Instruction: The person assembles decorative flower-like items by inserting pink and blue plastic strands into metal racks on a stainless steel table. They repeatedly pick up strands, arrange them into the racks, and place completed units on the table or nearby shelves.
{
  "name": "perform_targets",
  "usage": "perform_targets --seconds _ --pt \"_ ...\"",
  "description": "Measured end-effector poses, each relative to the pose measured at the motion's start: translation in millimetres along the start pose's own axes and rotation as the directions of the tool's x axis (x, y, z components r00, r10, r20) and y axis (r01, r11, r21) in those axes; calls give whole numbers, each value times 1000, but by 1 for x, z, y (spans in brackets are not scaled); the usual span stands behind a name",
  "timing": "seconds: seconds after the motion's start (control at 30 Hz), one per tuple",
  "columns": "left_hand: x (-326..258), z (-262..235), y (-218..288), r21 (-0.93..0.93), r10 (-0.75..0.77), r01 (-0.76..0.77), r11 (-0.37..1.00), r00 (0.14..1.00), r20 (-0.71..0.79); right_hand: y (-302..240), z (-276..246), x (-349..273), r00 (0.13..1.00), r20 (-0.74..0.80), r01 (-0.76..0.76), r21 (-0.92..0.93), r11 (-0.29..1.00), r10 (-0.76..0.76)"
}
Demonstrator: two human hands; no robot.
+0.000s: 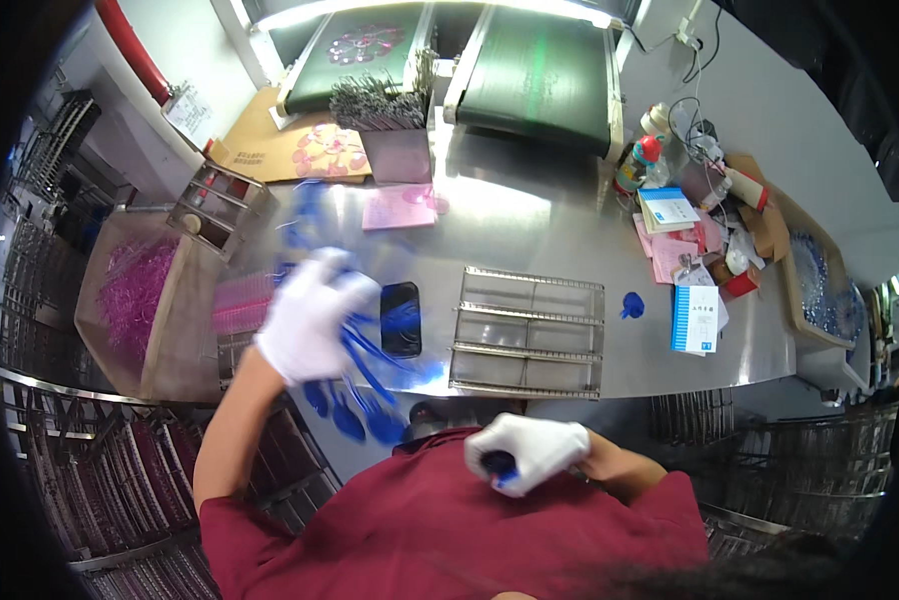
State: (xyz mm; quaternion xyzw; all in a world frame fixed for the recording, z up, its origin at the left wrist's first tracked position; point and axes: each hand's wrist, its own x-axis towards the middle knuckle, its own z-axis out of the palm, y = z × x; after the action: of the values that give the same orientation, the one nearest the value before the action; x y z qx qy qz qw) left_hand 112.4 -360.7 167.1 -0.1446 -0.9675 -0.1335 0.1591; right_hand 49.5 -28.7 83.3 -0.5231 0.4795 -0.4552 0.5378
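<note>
My left hand (320,310), in a white glove, is closed on a blue plastic piece (372,408) with several spoon-like petals spreading out from it. Motion smears it, and the hand hides its middle. My right hand (525,452), also gloved, is held close to my chest. Its fingers wrap round a small dark thing with a bit of blue, mostly hidden. On the table between and beyond the hands lies a metal rack (530,342) with several rails. A black phone (401,320) rests left of the rack, beside the blue piece.
Pink rods (245,303) sit in a rack left of my left hand, near a bin of magenta pieces (132,290). Two green conveyor belts (535,80) end at the table's back. Booklets (696,318) and bottles (638,160) crowd the right side. A blue scrap (632,305) lies nearby.
</note>
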Motion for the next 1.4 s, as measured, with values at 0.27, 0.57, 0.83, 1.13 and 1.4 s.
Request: perform_targets --seconds 0.27,0.57,0.83,1.13,1.4 --pt "35 -32 55 2 230 -240 971 928 -292 10 5 48 988 61 -112 917 383 144" --pt "-3 16 4 -209 -233 203 957 964 -128 -41 12 33 855 -507 -315 -678 664 -112" --pt "10 1 40 -6 180 -217 976 824 -537 -15 2 66 975 -65 -47 873 486 213" --pt "8 41 49 30 135 -133 991 918 -373 52 -7 90 974 -46 -177 455 873 221" --pt "-30 46 -11 -900 -670 -67 430 645 -368 4 -10 46 916 -338 -167 172 971 217"
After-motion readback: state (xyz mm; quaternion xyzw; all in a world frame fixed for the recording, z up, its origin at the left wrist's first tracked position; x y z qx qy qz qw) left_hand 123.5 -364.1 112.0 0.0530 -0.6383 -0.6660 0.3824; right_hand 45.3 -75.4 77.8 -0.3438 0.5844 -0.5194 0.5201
